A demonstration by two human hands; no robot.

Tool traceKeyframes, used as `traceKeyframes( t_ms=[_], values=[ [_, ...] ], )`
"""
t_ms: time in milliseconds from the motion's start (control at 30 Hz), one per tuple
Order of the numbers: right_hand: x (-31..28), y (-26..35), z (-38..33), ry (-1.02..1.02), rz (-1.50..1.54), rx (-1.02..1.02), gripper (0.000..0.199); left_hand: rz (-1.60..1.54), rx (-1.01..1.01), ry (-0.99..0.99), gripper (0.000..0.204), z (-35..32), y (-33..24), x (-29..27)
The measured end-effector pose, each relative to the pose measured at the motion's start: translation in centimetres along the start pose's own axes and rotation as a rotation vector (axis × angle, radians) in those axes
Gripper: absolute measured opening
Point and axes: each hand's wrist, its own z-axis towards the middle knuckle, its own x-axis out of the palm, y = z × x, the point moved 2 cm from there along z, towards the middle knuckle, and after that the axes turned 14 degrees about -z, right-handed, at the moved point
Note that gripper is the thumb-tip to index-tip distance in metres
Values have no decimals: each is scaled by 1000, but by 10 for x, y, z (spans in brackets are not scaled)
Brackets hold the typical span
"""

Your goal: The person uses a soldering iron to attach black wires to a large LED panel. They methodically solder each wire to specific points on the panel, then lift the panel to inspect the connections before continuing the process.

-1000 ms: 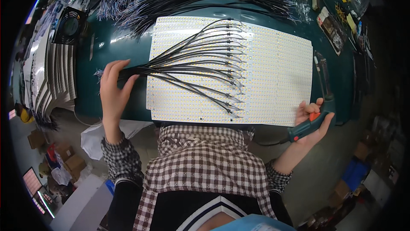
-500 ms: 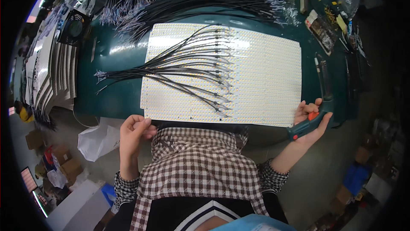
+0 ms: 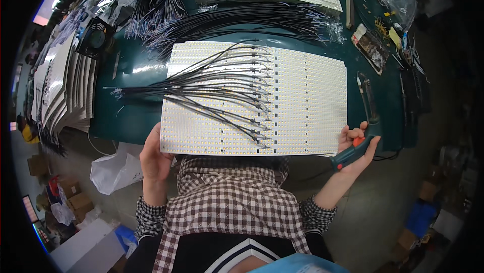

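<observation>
The left hand (image 3: 155, 159) is gripping the near left corner of a big white light panel (image 3: 302, 101) that is lying flat on the green table (image 3: 131, 116), fingers tucked under the edge and thumb side showing, while the right hand (image 3: 355, 147) is closing around a soldering iron (image 3: 353, 153) with a teal and orange handle, just beside the panel's near right corner. The panel is looking thin, wide and light but bendy, so it is probably wanting support at both near corners rather than one, and the black wires (image 3: 212, 86) fanning off its left half toward the table are likely snagging or tugging at their joints if pulled. The near edge is partly sitting behind the checked shirt (image 3: 232, 197), and the iron's tip is not making itself out clearly against the dark table edge
</observation>
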Motion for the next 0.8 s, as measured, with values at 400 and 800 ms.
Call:
traceKeyframes(
  t_ms=[400,800],
  values=[
    [2,9,-2,13,15,14,49,340,-91,95,71,27,-3,21],
    [-22,53,-2,82,70,-140,47,291,-41,149,71,49,-18,34]
  ],
)
